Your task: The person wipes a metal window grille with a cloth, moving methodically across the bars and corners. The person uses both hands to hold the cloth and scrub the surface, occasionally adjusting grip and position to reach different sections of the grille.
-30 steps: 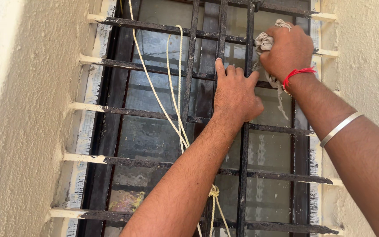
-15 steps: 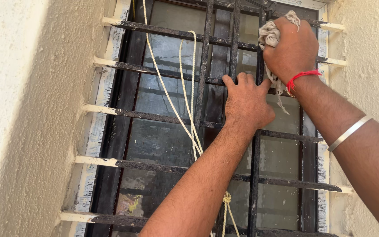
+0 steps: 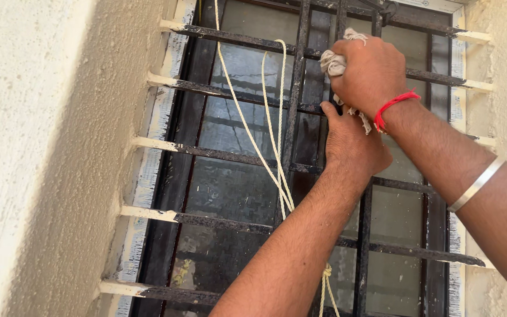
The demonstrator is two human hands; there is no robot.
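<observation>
Up near the top right of the frame, the right hand [image 3: 371, 70] is closing in a fist around a crumpled white rag [image 3: 333, 61], pressing it against a vertical bar of the grille [image 3: 230, 155]. The rag is showing only at the left edge of the fist, with a frayed bit poking out above the knuckles and loose threads hanging below the wrist. A red thread [image 3: 393, 105] is circling that wrist, and a silver bangle [image 3: 475, 185] is sitting further down the forearm at the right edge.

Just below, the left hand [image 3: 352, 147] is lying with its back to the camera against the grille at centre right, thumb pointing up and touching the underside of the right hand. Its fingers are hidden behind the right wrist, so whether they are gripping a bar I cannot tell; it is probably resting on one.

A pale cord [image 3: 265, 141] is hanging in loops across the bars at the centre, running down behind the left forearm to a knot at the bottom edge. Dark glass [image 3: 230, 188] is showing behind the bars. A rough cream wall [image 3: 48, 158] is filling the left of the frame.
</observation>
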